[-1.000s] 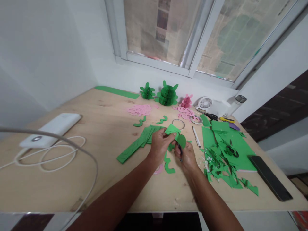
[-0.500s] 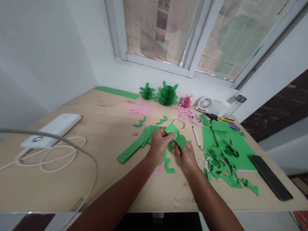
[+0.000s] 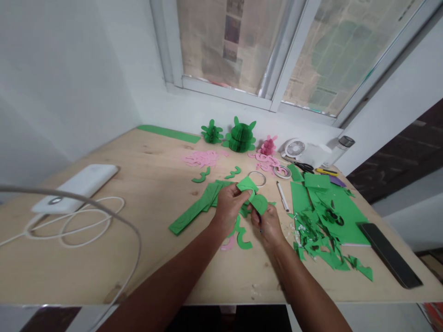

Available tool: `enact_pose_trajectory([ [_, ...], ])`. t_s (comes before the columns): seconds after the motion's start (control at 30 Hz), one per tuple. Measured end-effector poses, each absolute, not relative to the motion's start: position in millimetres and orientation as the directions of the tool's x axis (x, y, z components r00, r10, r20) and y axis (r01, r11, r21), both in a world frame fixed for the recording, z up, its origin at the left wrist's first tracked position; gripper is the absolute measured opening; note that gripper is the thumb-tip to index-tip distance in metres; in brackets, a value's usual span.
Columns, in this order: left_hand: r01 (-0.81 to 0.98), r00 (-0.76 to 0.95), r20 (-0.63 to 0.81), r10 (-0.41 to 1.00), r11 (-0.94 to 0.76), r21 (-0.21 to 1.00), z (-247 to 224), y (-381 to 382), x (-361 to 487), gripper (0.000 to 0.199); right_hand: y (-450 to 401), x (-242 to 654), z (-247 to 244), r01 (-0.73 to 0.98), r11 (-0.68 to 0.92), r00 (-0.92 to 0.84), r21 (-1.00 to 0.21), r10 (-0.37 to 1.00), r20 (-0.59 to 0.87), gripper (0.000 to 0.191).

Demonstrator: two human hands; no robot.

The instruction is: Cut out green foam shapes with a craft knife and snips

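Wooden desk under a window, strewn with green scraps. Both hands have barely moved: left hand pinches a green paper piece (mid-air, above the desk), right hand closed round small scissors, still cutting.

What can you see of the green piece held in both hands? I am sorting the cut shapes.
The green piece looks like thin craft foam or paper: an angular flap at the top and a rounded half-disc below. It is held above the wooden table, clear of it. The left hand pinches the flap; the right hand grips under the rounded part. Its cut edges look clean.
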State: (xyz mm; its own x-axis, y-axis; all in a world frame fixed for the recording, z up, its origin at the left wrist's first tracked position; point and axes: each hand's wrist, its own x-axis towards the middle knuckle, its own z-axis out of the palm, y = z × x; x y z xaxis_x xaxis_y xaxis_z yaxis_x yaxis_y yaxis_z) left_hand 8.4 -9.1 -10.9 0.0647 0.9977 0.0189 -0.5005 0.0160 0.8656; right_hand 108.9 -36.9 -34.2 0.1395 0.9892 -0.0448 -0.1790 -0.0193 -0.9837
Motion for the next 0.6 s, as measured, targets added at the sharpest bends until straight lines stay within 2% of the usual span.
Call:
enact_pose_trajectory([
  [0.6, -0.470, 0.029, 0.016, 0.999, -0.001, 0.883, -2.7, -11.8, 6.3, 0.016, -37.5, 109.4, -38.1, -0.189, 0.000, 0.134, -0.982, 0.991, -0.026, 0.045],
])
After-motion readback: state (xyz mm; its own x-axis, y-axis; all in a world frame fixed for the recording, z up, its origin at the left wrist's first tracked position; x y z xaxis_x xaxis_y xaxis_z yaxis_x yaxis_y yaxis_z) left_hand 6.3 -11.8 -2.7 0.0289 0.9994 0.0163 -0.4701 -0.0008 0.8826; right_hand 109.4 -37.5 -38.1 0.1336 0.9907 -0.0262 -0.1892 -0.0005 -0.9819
